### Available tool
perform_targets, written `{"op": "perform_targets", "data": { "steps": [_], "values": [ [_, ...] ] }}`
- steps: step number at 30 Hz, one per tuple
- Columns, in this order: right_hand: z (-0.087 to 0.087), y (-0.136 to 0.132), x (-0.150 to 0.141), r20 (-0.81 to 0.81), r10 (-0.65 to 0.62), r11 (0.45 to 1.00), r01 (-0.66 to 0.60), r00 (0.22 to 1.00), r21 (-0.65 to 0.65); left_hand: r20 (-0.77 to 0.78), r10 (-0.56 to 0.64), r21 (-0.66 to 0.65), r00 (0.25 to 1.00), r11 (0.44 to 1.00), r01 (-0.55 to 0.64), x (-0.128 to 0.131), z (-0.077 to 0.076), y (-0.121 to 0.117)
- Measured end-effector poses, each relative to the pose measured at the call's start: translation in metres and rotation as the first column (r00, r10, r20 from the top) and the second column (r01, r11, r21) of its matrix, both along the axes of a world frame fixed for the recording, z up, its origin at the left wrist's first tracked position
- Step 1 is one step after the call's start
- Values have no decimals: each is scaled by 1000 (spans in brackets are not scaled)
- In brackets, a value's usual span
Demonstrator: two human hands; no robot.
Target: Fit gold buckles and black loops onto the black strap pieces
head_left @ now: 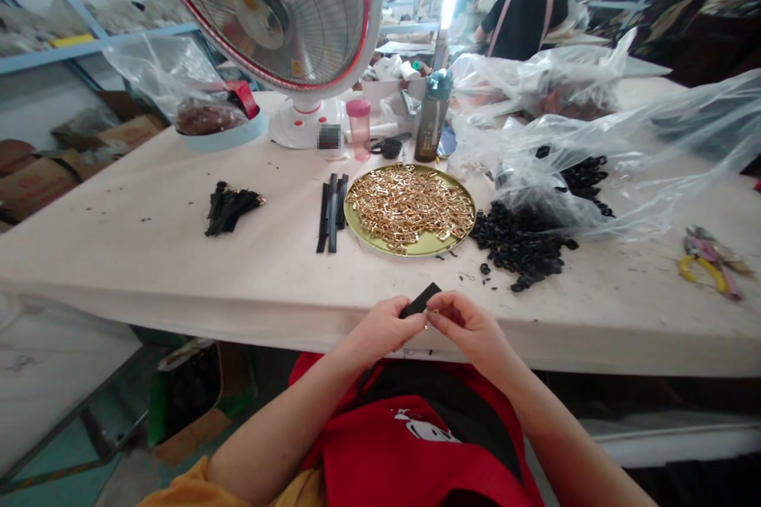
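Note:
At the table's front edge, my left hand (389,325) is closed on a black strap (422,299), which points up and to the right. My right hand (460,321) pinches a small gold buckle (433,311) against the strap's near side; the fingers hide most of it. Beyond the hands is a round gold tray (410,248) heaped with small gold buckles (410,202). Flat black strips (331,214) lie just left of the tray. Farther left is a bunch of black straps (229,208) with gold pieces at one end.
Small black parts (523,242) are heaped right of the tray, partly under a clear plastic bag (571,182). Pliers (707,265) lie at the far right. A fan (267,16), a pink cup (359,131) and a bottle (432,119) stand behind. A person (526,8) is in the background.

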State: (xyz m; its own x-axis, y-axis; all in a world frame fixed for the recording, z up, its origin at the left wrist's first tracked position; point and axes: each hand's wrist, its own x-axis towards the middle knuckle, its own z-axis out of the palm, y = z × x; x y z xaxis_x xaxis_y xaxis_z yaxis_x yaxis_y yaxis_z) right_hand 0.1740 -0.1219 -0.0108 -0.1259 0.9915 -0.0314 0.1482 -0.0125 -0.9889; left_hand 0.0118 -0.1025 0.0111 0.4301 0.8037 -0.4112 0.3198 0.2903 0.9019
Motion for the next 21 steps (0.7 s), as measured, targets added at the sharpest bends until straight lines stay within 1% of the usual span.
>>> {"op": "perform_targets", "data": {
  "steps": [3,5,6,8,10,11,13,15,16,18,20,21],
  "values": [
    [-5,2,-1,-78,-61,998,59,995,-31,61,-9,20,998,1000,8,0,-2,0],
    [-6,4,-1,-188,-166,983,147,968,-113,103,13,20,995,1000,-15,-1,-4,1],
    [-7,5,0,-275,-234,965,190,933,-179,106,28,18,994,999,-30,-1,-5,1],
    [-6,8,1,-459,-359,919,222,812,-326,66,33,45,997,998,-36,-3,-8,1],
    [-5,9,0,-584,-439,875,176,684,-451,-12,-18,133,1000,991,19,-4,-10,0],
    [-5,8,-2,-610,-463,854,139,643,-502,-57,-49,188,997,980,59,-4,-10,-1],
    [-5,6,-7,-625,-485,816,60,612,-575,-147,-84,299,986,946,125,-4,-9,-1],
    [-7,1,-14,-624,-477,801,14,619,-599,-214,-105,373,971,910,180,-3,-7,0],
    [-8,-1,-17,-619,-463,810,20,634,-586,-229,-110,391,967,899,195,-2,-7,0],
    [-12,-4,-22,-572,-434,852,110,696,-512,-206,-109,393,973,901,184,2,-6,0],
    [-15,-6,-24,-476,-411,892,233,778,-388,-131,-72,357,989,927,115,6,-8,-1],
    [-17,-6,-24,-424,-402,903,276,812,-329,-90,-46,328,995,942,74,8,-10,-1]
  ]
}}
